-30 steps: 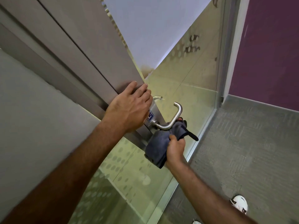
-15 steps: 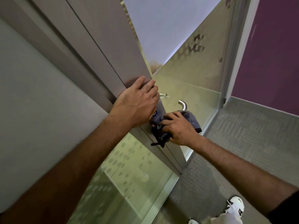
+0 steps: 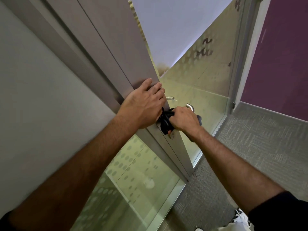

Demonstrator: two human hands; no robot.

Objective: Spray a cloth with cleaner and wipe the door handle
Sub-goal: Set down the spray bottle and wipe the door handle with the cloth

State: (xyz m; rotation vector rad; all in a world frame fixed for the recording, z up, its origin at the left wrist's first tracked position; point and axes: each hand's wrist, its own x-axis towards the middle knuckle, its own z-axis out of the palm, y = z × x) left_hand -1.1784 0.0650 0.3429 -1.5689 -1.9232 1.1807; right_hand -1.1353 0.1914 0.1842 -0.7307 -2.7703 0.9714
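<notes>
We see the left hand (image 3: 143, 108) laid flat with fingers spread over the narrow metal edge of the door (image 3: 116, 52), holding nothing but pressing on that edge just above the lock. The right hand (image 3: 184, 120) is closed in a fist around a dark cloth (image 3: 165, 122), which is bunched over the door handle (image 3: 190, 106); only the curved silver end of the handle shows above the knuckles, the rest being covered by the hand and cloth. A loose strip of the cloth hangs down against the lock plate, and a small keyhole (image 3: 172, 135) shows just below it. A second silver lever (image 3: 170, 97) peeks out past the left fingertips on the other face of the door. The two hands sit just beside each other, the cloth between them. The door's glass panel (image 3: 200, 100), frosted with rows of dots, stretches behind the handle to a metal frame (image 3: 240, 52), with a purple wall (image 3: 283, 64) beyond. Below lies grey carpet (image 3: 260, 147), and a white shoe (image 3: 240, 216) shows at the bottom near the dark sleeve (image 3: 283, 212) of the right arm.
</notes>
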